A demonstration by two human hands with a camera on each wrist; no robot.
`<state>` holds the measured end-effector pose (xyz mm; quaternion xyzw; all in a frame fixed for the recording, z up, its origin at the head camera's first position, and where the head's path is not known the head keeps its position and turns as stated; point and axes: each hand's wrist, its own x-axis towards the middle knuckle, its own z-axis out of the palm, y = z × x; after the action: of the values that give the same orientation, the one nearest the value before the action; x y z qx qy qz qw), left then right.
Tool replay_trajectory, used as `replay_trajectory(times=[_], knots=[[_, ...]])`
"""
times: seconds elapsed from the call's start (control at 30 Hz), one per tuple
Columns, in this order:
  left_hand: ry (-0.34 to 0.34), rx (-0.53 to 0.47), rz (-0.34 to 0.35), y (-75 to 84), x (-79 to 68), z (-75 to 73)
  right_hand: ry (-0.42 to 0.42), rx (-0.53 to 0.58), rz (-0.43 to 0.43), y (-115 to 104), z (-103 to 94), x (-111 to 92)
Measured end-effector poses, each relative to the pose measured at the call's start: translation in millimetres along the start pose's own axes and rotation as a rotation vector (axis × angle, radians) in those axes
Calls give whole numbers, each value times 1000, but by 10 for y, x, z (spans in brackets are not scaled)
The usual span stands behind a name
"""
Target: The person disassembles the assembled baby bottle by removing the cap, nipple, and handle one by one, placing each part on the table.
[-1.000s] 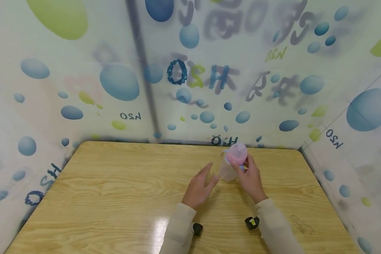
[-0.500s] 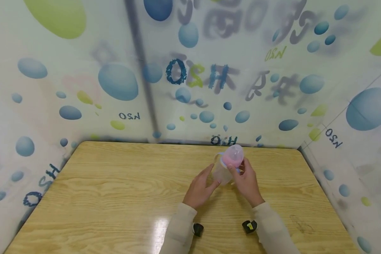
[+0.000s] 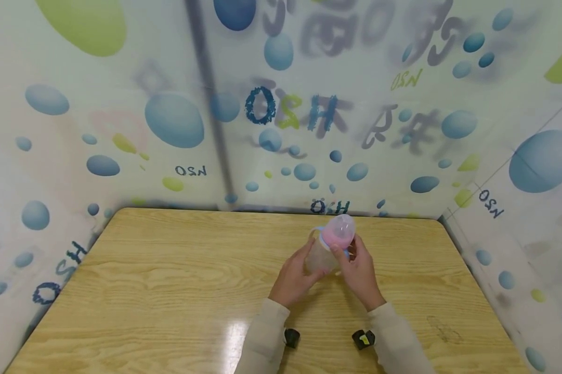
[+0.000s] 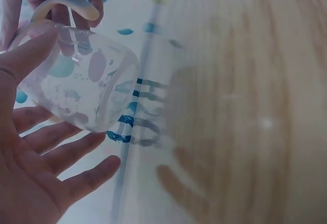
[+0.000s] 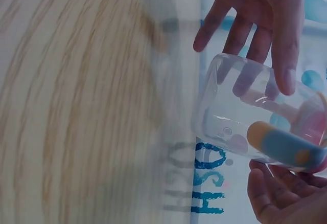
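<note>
The bottle, a smooth, clear cylinder with curved handles, a pink collar and a rounded translucent dome, is held over the wood-grained table, tilted toward one o'clock. At its eight o'clock, your left hand grips the body between thumb and fingers. At four o'clock, your right hand grips near the collar. Beyond, at twelve, stands the oval-patterned wall.

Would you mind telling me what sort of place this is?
Probably a small booth or work corner: bubble-printed walls stand along three sides of a wooden table, with a bottle held over it.
</note>
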<state>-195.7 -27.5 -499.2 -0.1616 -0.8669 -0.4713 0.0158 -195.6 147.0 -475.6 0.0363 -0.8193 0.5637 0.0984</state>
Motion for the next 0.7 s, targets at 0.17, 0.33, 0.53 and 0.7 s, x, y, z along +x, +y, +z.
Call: replay_trajectory(times=[0.17,0.33,0.53,0.7], knots=[[51,-9,15,30,-3,-29,15,11,-4,-60,43,-40],[108,-5,14,52,0,-41,13,45,-17,-119,87,-98],[131,-11,13,85,-13,-82,-13,36,-32,-200,95,-143],[120,17,61,88,-29,-123,-32,6,-91,-267,55,-150]])
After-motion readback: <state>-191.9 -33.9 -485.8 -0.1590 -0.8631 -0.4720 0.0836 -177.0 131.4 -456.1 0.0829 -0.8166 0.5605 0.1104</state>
